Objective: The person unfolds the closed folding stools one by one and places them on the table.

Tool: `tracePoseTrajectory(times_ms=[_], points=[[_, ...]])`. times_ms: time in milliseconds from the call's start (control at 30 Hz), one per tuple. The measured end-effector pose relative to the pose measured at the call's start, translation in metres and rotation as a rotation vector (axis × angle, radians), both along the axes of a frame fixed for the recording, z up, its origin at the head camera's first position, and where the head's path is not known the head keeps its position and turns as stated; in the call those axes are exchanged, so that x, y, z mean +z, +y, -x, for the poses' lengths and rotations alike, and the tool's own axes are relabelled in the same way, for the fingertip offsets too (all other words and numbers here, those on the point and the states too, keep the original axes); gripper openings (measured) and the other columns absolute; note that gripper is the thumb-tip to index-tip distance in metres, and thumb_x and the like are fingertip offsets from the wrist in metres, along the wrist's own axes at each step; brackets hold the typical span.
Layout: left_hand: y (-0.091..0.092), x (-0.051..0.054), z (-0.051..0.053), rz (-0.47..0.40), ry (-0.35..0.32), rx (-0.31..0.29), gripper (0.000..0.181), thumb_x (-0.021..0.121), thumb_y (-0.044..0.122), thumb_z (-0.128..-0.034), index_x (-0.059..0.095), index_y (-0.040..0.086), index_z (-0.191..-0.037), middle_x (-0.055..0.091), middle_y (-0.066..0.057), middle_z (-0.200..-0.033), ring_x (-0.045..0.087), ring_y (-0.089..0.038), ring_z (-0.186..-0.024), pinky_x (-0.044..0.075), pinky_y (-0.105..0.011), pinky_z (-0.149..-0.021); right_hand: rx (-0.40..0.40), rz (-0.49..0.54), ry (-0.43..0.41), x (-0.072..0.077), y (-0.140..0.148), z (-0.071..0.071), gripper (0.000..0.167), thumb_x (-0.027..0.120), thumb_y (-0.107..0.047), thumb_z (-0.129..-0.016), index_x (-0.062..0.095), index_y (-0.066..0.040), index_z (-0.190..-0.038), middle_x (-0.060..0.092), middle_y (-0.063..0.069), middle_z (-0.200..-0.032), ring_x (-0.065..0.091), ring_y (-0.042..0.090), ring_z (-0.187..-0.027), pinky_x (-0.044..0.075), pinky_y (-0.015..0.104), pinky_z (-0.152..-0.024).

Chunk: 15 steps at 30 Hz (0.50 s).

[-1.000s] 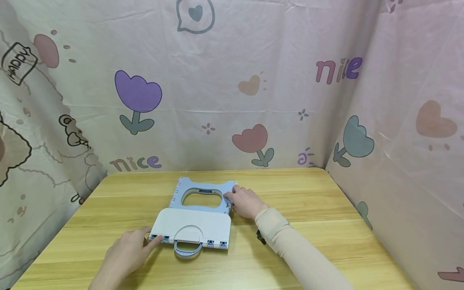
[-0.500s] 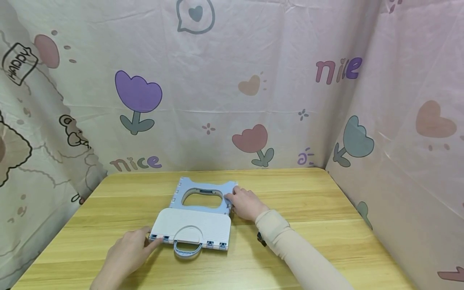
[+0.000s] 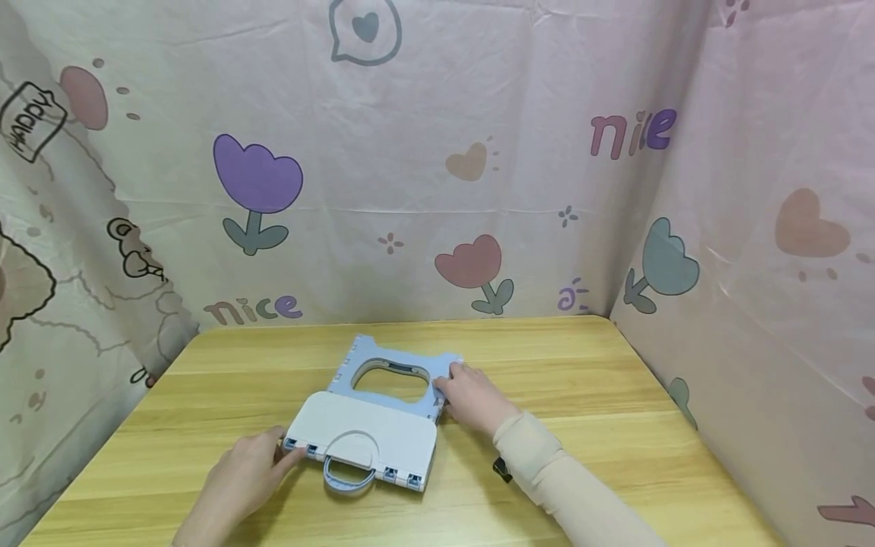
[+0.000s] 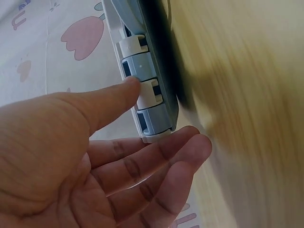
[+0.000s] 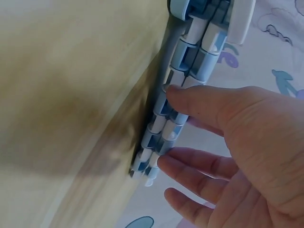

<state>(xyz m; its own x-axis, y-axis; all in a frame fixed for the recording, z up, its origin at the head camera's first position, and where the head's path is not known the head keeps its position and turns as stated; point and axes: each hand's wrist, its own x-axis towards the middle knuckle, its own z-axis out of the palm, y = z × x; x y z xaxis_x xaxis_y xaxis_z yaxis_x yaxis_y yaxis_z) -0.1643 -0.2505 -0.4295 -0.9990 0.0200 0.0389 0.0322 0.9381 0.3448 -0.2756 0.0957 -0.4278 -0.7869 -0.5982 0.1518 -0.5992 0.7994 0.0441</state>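
Observation:
A folded plastic stool (image 3: 369, 427) lies on the table, its white panel nearer the person and its light-blue frame (image 3: 437, 366) behind. A loop handle (image 3: 349, 485) sticks out at the near edge. My left hand (image 3: 239, 475) holds the near left corner, thumb on the hinged edge (image 4: 145, 66) and fingers at the corner's end; some fingertips extend past it. At the blue frame's right side, my right hand (image 3: 478, 399) grips the edge, its thumb on the jointed side (image 5: 178, 71) and fingers at the other side. The stool hides part of the fingers.
The wooden table (image 3: 588, 425) extends around the stool. Behind it and at both sides hangs a pale curtain (image 3: 383, 152) printed with flowers and hearts. A dark band or watch (image 3: 502, 469) shows at the right wrist.
The stool has turned slightly, its blue frame shifting right and its near right corner coming toward the person. My right hand has moved a little right and nearer with it; my left hand has barely moved.

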Motion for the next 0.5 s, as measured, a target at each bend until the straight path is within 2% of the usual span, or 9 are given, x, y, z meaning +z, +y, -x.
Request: tracePoseTrajectory(times_ms=[100,300,500], points=[[0.001,-0.002,0.001,-0.010,0.010,-0.005,0.024,0.074,0.031,-0.1019,0.071,0.007,-0.105,0.055,0.001,-0.071,0.051,-0.018,-0.071,0.042,-0.033,-0.059,0.001,0.004,0.013,-0.001,0.006,-0.009,0.032,0.083,-0.024,-0.095,0.077,-0.012,-0.125,0.067,0.008,-0.107,0.061,0.018,-0.093,0.061,0.036,-0.081],[0.005,-0.005,0.003,-0.024,0.023,-0.016,0.027,0.073,0.030,-0.1023,0.071,0.004,-0.106,0.058,0.001,-0.074,0.053,-0.017,-0.072,0.047,-0.035,-0.060,0.004,0.007,0.026,0.000,0.015,-0.023,0.032,0.083,-0.028,-0.095,0.078,-0.011,-0.121,0.070,0.008,-0.113,0.064,0.023,-0.099,0.062,0.038,-0.082],[0.013,-0.006,0.005,-0.064,0.040,-0.012,0.024,0.075,0.026,-0.1010,0.070,0.003,-0.104,0.063,0.001,-0.076,0.055,-0.015,-0.070,0.050,-0.033,-0.061,0.019,0.026,0.027,0.002,0.023,-0.038,0.033,0.083,-0.030,-0.095,0.078,-0.007,-0.118,0.074,0.010,-0.120,0.071,0.025,-0.107,0.062,0.043,-0.098]])
